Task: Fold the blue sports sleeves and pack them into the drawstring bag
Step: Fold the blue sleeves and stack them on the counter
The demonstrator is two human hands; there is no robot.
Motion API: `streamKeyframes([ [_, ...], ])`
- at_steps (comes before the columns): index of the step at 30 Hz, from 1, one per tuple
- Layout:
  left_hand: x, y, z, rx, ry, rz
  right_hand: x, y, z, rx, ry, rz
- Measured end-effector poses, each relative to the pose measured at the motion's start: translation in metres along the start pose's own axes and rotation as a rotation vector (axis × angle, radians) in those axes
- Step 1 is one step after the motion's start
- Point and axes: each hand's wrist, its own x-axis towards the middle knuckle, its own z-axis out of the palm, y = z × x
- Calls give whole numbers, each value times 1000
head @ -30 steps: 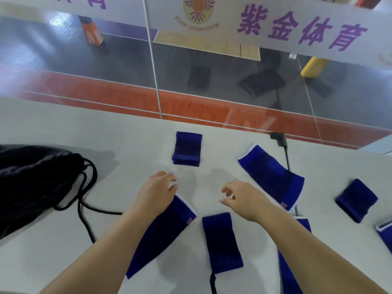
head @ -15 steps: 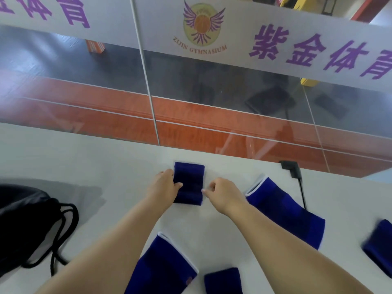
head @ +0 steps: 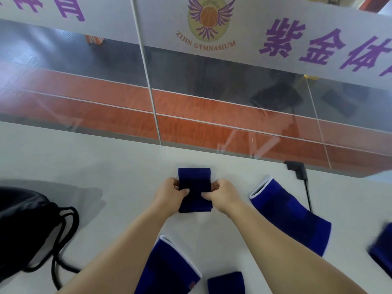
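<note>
Now, reading left to right: the black drawstring bag (head: 23,225) lies at the left edge of the white table (head: 101,166), cords trailing, well apart from the work. A second ago both hands hovered empty over the near sleeves; since then they have travelled to the far folded sleeve (head: 194,188) and closed on it. My left hand (head: 170,195) pinches its left edge, thumb on top; my right hand (head: 222,195) pinches the right edge likewise. I judge this piece, already doubled, is being taken up for packing or a final tidy, so the next move likely carries it left to the bag. Its long axis runs away from me toward the glass partition (head: 212,92), short edges near and far. An unfolded sleeve (head: 169,268) lies near my left forearm, a small band (head: 226,283) beside it, a long sleeve (head: 290,217) angled at right, white cuff toward the far left. Those remain unpacked.
</note>
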Motion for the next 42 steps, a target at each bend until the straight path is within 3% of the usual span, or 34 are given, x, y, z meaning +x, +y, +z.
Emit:
streamKeyframes([
  [6, -18, -1, -6, -307, 12, 16, -18, 4, -14, 316, 50, -93],
  [10, -31, 0, -13, -464, 16, 79, -40, 1, -18, 398, -29, -242],
  [17, -42, -7, -18, -195, -103, 195, -54, 5, -22, 44, -68, -348],
  [22, -50, -2, -20, 6, 3, 354, -59, 0, -20, -204, 58, -427],
  [25, -52, -1, -22, 11, 48, 360, -58, 1, -20, -148, 43, -394],
  [30, -52, -3, -19, -188, -102, 274, -53, 5, -14, 41, -59, -269],
  [34, -43, -8, -16, -241, -82, 189, -46, 9, -9, 75, -39, -203],
  [37, -35, -14, -17, -82, 42, 198, -42, 17, -10, 24, 8, -161],
  [40, -29, -25, -17, 253, 156, 334, -42, 21, -15, -18, 19, -165],
  [42, -26, -30, -16, 486, 314, 516, -42, 22, -18, -47, 20, -179],
])
